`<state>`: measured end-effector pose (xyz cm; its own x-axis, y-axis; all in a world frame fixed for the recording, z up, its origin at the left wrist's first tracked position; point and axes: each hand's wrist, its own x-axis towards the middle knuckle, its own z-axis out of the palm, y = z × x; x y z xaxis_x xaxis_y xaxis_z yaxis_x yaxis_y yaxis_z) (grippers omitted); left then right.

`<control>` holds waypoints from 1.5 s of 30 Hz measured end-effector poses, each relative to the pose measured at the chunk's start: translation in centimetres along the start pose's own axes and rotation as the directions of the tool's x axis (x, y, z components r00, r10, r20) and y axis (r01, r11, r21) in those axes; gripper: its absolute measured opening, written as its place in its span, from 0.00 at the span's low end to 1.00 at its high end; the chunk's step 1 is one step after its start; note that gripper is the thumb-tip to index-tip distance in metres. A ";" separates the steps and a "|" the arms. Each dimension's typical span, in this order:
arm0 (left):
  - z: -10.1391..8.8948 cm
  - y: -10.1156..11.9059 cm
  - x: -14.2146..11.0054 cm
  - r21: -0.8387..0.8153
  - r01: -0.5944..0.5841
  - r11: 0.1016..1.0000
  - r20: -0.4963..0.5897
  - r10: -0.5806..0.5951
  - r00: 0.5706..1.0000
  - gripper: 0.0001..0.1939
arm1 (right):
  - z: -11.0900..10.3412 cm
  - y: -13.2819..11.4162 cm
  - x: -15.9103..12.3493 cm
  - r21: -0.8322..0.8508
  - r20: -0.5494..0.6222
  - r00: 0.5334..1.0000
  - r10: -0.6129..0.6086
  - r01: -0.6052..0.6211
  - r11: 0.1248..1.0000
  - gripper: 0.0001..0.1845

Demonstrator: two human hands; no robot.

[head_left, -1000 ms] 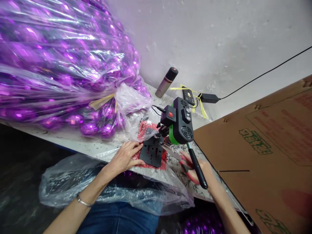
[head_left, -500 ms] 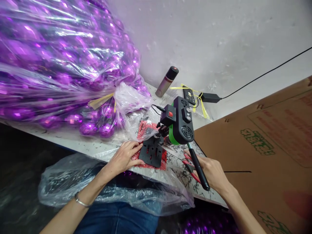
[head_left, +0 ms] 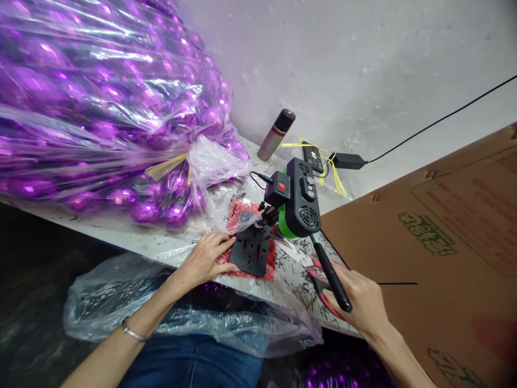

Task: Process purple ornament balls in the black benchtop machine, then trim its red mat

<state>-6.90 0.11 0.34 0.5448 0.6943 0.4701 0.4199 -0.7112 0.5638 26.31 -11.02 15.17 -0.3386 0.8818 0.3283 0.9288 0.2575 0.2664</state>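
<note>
A black and green machine (head_left: 309,186) with a red switch and a long black handle (head_left: 333,277) stands on a black slotted base plate (head_left: 250,253). Under the plate lies a red mesh-like sheet (head_left: 244,210). My left hand (head_left: 205,258) rests at the plate's left edge, thumb and fingers apart and touching it. Behind the black handle, my right hand (head_left: 361,293) is closed around red-handled scissors (head_left: 319,285). The scissors' silver blades point up and left over the table; the handle hides part of my fingers.
A large clear bag of shiny purple balls (head_left: 113,118) fills the left. Behind the machine are a spray can (head_left: 277,134), a power strip (head_left: 313,156), an adapter (head_left: 347,160) and yellow ties. A cardboard box (head_left: 444,231) is at right. Black scraps litter the white table (head_left: 288,283).
My right hand has shifted slightly right and down with the scissors. The machine's handle has swung a little to the right. My left hand stays at the plate.
</note>
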 end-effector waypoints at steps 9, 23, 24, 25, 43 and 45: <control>0.3 -0.1 0.0 0.008 -0.028 1.000 -0.041 0.028 0.999 0.32 | 1.2 -1.7 0.2 0.170 0.153 0.981 0.117 -0.143 0.975 0.22; 0.0 0.1 -0.1 0.056 -0.032 0.998 -0.021 0.033 0.999 0.33 | 1.7 -1.6 1.5 0.323 0.307 0.946 0.103 -0.205 0.924 0.27; 0.0 0.1 -0.1 0.055 -0.034 0.998 -0.021 0.035 0.999 0.33 | 1.7 -1.4 1.6 0.334 0.300 0.948 0.107 -0.210 0.919 0.27; 0.1 0.1 -0.1 0.055 -0.036 0.998 -0.022 0.037 0.999 0.33 | 1.6 -1.1 1.8 0.346 0.293 0.950 0.113 -0.215 0.913 0.27; 0.0 0.3 0.0 0.081 -0.063 0.995 -0.046 0.067 0.997 0.31 | 2.9 -2.5 0.1 0.564 0.339 0.907 0.250 -0.408 0.718 0.25; 0.1 0.2 0.0 0.086 -0.066 0.994 -0.047 0.070 0.996 0.31 | 2.7 -0.1 2.1 0.561 0.270 0.956 0.117 -0.255 0.788 0.25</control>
<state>-6.76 -0.08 0.43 0.5382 0.6471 0.5400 0.4442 -0.7622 0.4708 25.89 -8.10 13.39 -0.1743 0.9796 0.1005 0.9023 0.1997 -0.3820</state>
